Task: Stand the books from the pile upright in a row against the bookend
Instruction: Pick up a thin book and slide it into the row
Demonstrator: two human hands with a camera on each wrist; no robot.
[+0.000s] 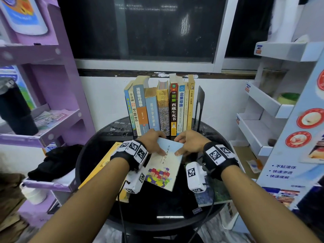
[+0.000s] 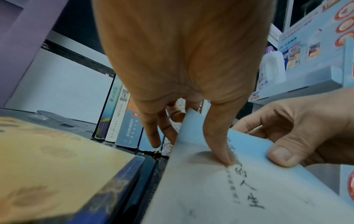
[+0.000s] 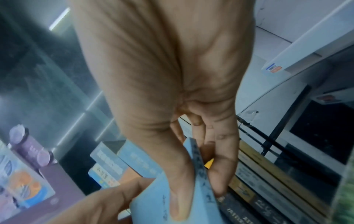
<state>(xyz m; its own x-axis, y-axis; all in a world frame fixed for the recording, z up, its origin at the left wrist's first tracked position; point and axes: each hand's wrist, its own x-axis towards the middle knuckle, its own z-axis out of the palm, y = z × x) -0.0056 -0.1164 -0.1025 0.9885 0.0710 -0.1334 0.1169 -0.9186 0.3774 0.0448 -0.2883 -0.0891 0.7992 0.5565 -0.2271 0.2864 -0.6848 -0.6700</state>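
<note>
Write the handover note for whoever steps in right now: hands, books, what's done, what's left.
Left hand: grips the light blue book at its far left corner, thumb on the cover.
Right hand: pinches the same book at its far right edge.
The book is tilted, near end low, over the black round table, just in front of the row.
Done: a row of upright books stands on the table left of the black bookend.
Left: stand this book in the row, then the yellow book at left and the dark book at right, both lying flat.
</note>
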